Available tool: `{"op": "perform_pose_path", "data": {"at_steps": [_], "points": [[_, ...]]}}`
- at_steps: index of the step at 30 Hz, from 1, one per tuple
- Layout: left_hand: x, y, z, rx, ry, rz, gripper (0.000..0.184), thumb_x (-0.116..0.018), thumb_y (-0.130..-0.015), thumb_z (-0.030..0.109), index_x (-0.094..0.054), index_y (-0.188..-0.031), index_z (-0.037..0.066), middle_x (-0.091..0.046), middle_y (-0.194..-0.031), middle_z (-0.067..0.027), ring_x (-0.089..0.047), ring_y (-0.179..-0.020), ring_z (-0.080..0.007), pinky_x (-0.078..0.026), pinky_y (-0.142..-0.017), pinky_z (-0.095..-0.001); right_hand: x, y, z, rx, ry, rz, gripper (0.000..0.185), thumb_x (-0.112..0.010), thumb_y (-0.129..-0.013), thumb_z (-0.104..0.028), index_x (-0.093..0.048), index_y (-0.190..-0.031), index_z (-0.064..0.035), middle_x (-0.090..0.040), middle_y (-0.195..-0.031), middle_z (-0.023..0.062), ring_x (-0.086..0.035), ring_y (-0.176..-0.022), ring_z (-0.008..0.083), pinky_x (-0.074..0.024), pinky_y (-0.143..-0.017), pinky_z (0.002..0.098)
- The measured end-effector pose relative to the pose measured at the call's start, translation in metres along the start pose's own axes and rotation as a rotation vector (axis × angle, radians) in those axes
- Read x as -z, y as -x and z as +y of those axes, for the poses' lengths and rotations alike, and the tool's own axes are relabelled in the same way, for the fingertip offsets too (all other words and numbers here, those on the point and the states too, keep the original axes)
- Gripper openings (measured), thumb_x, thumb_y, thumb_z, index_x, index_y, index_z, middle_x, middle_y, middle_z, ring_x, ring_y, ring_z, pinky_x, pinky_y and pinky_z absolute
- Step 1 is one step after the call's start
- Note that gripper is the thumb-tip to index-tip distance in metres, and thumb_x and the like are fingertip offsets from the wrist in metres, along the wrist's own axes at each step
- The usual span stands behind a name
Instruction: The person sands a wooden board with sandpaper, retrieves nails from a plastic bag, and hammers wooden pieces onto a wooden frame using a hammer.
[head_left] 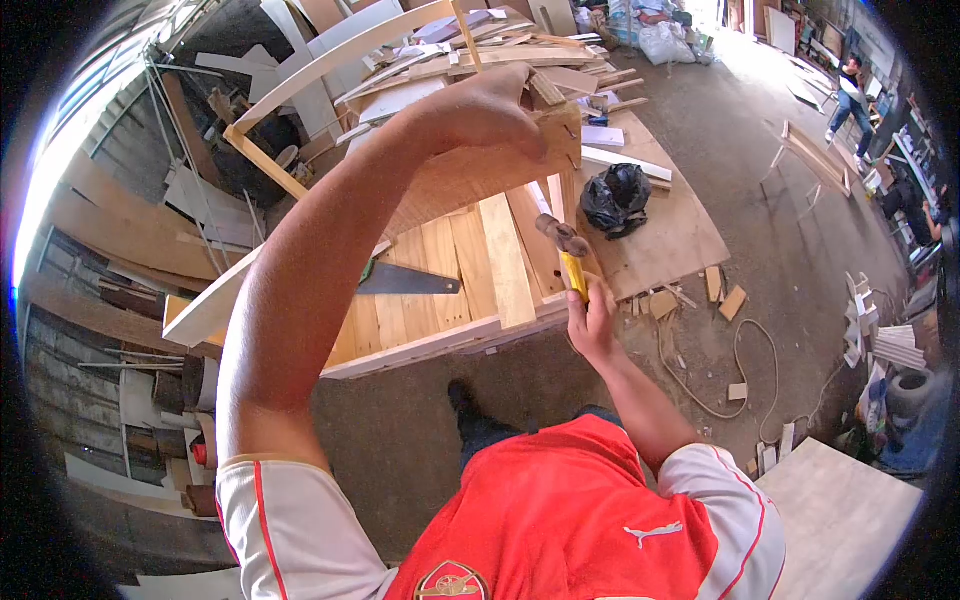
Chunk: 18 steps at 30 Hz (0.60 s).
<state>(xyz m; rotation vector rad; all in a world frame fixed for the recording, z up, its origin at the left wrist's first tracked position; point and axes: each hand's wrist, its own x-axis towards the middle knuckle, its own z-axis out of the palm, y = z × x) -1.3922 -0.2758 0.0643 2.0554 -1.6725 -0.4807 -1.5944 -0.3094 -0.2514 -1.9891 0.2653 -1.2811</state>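
Observation:
My right hand point(595, 318) is closed around the yellow handle of a hammer point(565, 240), whose head points up and away from me. My left arm reaches across the work, and my left hand point(490, 112) grips the upper edge of a wooden board point(450, 190) that stands tilted; part of its fingers is hidden. A small wood block point(546, 90) sits by those fingertips. Below the board, a handsaw point(410, 282) lies on a slatted wooden panel point(380, 325), its green handle partly behind my forearm. A pale crosspiece point(506, 265) spans the panel.
A black plastic bag point(615, 200) rests on a plywood sheet point(690, 230) to the right. Stacked offcuts point(430, 70) lie behind. Wood scraps point(733, 302) and a cable point(740, 365) are on the floor. Another person point(850, 105) is far off near a sawhorse point(815, 155).

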Motion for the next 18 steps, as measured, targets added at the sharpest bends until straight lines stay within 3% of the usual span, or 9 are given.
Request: {"op": "perform_pose_path", "data": {"at_steps": [3,6,12,15,18], "points": [[0.0,0.003,0.003,0.019,-0.025,-0.019,0.073,-0.081,-0.059,0.019,-0.051,-0.121,-0.005,-0.065,-0.113,-0.0184,-0.062,-0.104,-0.0246,-0.047,-0.092,-0.0313,0.001,-0.002,-0.005,-0.042,-0.076,0.043,0.02,-0.052,-0.1,-0.012,-0.055,-0.116,-0.0002,-0.061,-0.084,0.0081,-0.058,-0.068,0.0185,-0.047,-0.061,0.033],[0.003,0.0,0.003,0.091,-0.127,-0.06,0.082,-0.085,-0.057,0.024,-0.05,-0.125,-0.005,-0.064,-0.115,-0.0215,-0.062,-0.107,-0.0294,-0.047,-0.093,-0.0322,0.006,-0.022,-0.015,-0.015,-0.083,0.139,0.019,-0.052,-0.1,-0.014,-0.056,-0.114,-0.0006,-0.06,-0.084,0.0076,-0.057,-0.067,0.017,-0.0469,-0.061,0.0308],[0.002,-0.007,-0.009,0.069,-0.146,-0.045,0.084,-0.085,-0.056,0.024,-0.049,-0.127,-0.005,-0.063,-0.119,-0.0223,-0.061,-0.11,-0.0319,-0.046,-0.096,-0.0331,-0.002,-0.011,0.008,0.003,0.011,0.143,0.016,-0.053,-0.1,-0.015,-0.056,-0.109,-0.0016,-0.059,-0.082,0.0094,-0.058,-0.064,0.0228,-0.0472,-0.059,0.0364],[0.002,-0.001,-0.005,-0.002,-0.159,0.002,0.081,-0.083,-0.058,0.022,-0.049,-0.128,-0.004,-0.063,-0.12,-0.0197,-0.06,-0.112,-0.0297,-0.044,-0.098,-0.0328,-0.002,-0.003,0.008,-0.008,0.052,0.045,0.022,-0.058,-0.098,-0.02,-0.055,-0.109,-0.0008,-0.064,-0.075,0.02,-0.065,-0.068,0.0427,-0.0481,-0.057,0.0484],[-0.002,0.003,-0.007,-0.049,-0.144,0.035,0.075,-0.079,-0.061,0.016,-0.051,-0.128,-0.001,-0.063,-0.119,-0.015,-0.058,-0.113,-0.0255,-0.042,-0.1,-0.0335,-0.012,0.015,0.025,-0.129,0.087,-0.099,0.028,-0.061,-0.097,-0.025,-0.055,-0.111,-0.0017,-0.065,-0.078,0.0212,-0.066,-0.069,0.0426,-0.0486,-0.058,0.0501]]}}
